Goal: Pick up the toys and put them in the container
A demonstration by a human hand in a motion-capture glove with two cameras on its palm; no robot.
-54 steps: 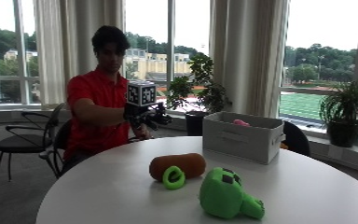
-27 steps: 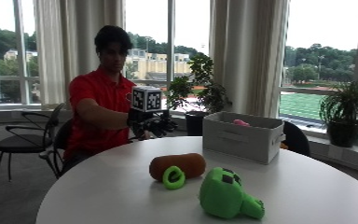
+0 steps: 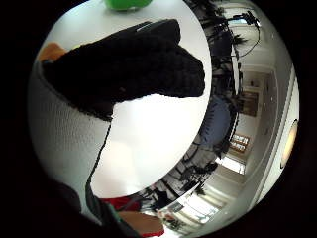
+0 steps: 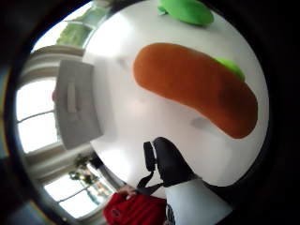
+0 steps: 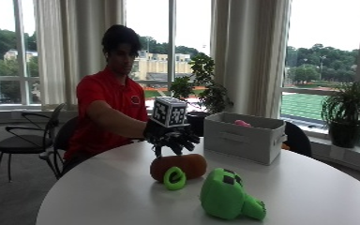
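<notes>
An orange sausage-shaped plush toy (image 5: pixel 186 166) with a green ring at its front lies on the round white table (image 5: pixel 117 192). My gloved right hand (image 5: pixel 174 139) hovers just above its back end, fingers spread and hanging down, holding nothing. The thumb side palm view shows the orange toy (image 4: pixel 197 86) close below the palm. A green blocky plush toy (image 5: pixel 227 194) lies nearer the table's front; its edge shows as the green toy (image 4: pixel 187 10). The grey fabric container (image 5: pixel 245 136) stands at the back right with something pink inside.
The container (image 4: pixel 77 105) sits beyond the orange toy on the table. Bare table surface (image 3: pixel 148 139) lies under the hand. Chairs stand behind the table to the left, and potted plants by the windows.
My right hand has moved forward and down from above the table's back edge to just over the orange toy. The toys and container have not moved.
</notes>
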